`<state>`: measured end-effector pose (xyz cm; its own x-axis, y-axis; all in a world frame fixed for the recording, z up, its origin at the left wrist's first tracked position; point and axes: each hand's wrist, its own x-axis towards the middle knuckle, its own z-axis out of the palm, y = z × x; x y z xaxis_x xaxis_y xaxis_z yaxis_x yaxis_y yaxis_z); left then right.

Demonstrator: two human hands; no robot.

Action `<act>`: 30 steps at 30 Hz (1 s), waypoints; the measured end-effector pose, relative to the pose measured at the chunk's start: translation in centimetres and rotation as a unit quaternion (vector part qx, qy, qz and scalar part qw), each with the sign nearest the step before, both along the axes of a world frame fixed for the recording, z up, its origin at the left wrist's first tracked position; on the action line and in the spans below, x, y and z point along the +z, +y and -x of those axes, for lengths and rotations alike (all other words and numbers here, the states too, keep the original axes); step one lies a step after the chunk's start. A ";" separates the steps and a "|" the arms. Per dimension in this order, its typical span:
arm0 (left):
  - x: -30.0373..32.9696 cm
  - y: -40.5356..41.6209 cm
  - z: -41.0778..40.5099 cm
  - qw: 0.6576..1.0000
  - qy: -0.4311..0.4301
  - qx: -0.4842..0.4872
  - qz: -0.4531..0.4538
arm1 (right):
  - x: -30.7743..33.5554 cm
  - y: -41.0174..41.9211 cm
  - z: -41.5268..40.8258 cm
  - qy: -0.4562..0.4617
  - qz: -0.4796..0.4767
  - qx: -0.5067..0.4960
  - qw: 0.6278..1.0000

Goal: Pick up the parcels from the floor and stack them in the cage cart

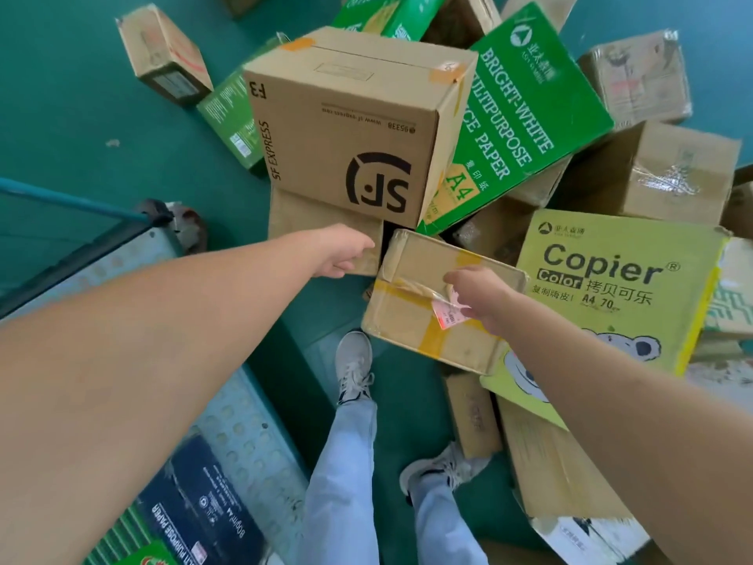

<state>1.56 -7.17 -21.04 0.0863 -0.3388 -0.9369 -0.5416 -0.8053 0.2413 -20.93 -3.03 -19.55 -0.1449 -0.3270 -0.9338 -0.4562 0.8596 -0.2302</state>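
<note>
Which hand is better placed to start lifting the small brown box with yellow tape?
Right. The right hand already rests on top of the yellow-taped box. The left hand is off its far-left corner, against the flat carton under the SF Express box.

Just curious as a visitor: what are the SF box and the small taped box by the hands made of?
SF box: looks like plain brown corrugated cardboard, matte, with printed black ink and orange tape at its corners. Small taped box: also brown cardboard, creased, crossed by glossy yellowish tape, likely plastic, with a paper label.
</note>
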 end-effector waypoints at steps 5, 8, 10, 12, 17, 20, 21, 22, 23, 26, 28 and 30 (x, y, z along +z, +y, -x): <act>-0.8 0.5 -1.8 1.000 -0.011 0.027 0.007 | -0.4 0.1 -1.6 0.001 -0.001 0.009 1.000; -1.7 0.7 -4.0 0.999 -0.020 0.041 0.003 | -0.5 -0.6 -3.8 -0.012 0.005 0.023 1.000; -2.5 0.8 -5.7 0.998 -0.030 0.058 0.003 | -0.8 -1.1 -5.7 -0.024 0.008 0.021 0.999; -3.3 1.1 -7.4 0.996 -0.038 0.080 0.004 | -1.0 -1.4 -7.8 -0.033 0.004 0.015 0.999; -5.1 1.1 -11.5 0.987 -0.050 0.154 0.020 | -3.1 -2.9 -12.7 -0.037 -0.002 -0.082 0.996; -5.0 -0.9 -13.8 0.975 -0.048 0.206 0.065 | -3.5 -5.0 -14.0 0.029 0.027 -0.247 0.968; -4.9 -1.9 -14.4 0.972 -0.038 0.218 0.079 | -3.2 -5.7 -14.0 0.067 0.055 -0.271 0.959; -4.3 -3.1 -14.8 0.968 -0.023 0.232 0.093 | -2.7 -6.4 -13.9 0.093 0.090 -0.278 0.952; -3.3 -4.4 -14.8 0.964 -0.011 0.243 0.113 | -2.2 -7.1 -13.7 0.106 0.126 -0.274 0.947; -0.3 -9.0 -14.8 0.949 0.007 0.258 0.180 | -0.5 -9.0 -13.3 0.092 0.215 -0.250 0.940; 1.3 -12.5 -14.4 0.943 0.015 0.253 0.216 | 1.1 -10.9 -13.2 0.076 0.251 -0.244 0.933; 2.7 -15.2 -13.9 0.942 0.024 0.243 0.230 | 2.6 -12.4 -13.5 0.064 0.269 -0.243 0.930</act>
